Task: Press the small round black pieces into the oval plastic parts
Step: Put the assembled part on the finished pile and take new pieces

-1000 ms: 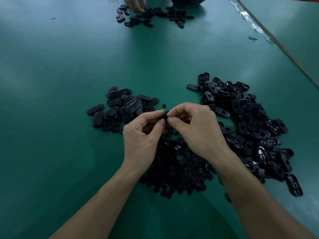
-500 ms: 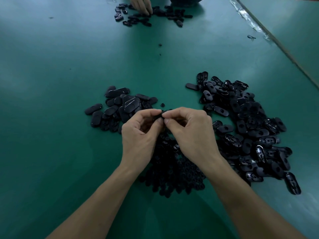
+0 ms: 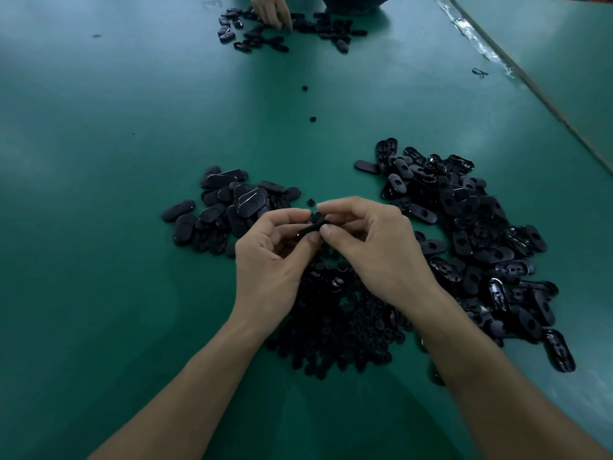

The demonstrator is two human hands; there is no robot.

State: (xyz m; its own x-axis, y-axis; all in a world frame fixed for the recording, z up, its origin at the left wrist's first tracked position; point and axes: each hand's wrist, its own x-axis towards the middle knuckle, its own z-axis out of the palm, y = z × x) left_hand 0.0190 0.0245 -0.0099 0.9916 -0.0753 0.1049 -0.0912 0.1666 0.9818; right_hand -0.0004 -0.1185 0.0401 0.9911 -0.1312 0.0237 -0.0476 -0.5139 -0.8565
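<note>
My left hand [image 3: 270,260] pinches a black oval plastic part [image 3: 310,229] between thumb and fingers. My right hand [image 3: 374,247] meets it from the right and pinches a small round black piece [image 3: 316,216] on top of that oval part. Below both hands lies a heap of small round black pieces [image 3: 338,323]. A pile of oval parts [image 3: 229,207] sits to the left of my hands, and a larger pile of oval parts [image 3: 481,247] spreads to the right.
The green table [image 3: 99,161] carries two loose round pieces [image 3: 312,119] further back. At the far edge another person's hand [image 3: 272,9] works over a scatter of black parts [image 3: 298,28]. A seam with tape [image 3: 481,48] runs along the right.
Both hands stay together over the heap; they have shifted slightly and the oval part now shows more between the fingertips. The far person's hand has moved over its parts.
</note>
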